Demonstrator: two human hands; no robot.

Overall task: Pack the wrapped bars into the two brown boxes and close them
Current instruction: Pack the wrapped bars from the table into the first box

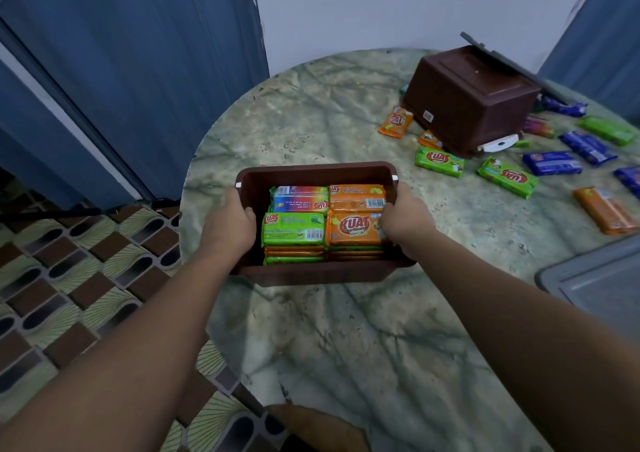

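An open brown box (311, 173) sits on the marble table, filled with stacked wrapped bars (325, 223) in green, orange and rainbow wrappers. My left hand (230, 224) grips its left rim, fingers curled over the edge. My right hand (403, 221) grips the right rim the same way. A second brown box (467, 100) lies upside down at the back right, resting on some bars. Loose wrapped bars lie around it: green (439, 161), blue (552, 163) and orange (604, 211).
The round marble table (346, 330) stands by blue curtains (138, 70) and a white wall. A grey lid (595, 285) lies at the right edge, and another grey lid (491, 53) leans behind the overturned box. Patterned floor tiles lie to the left.
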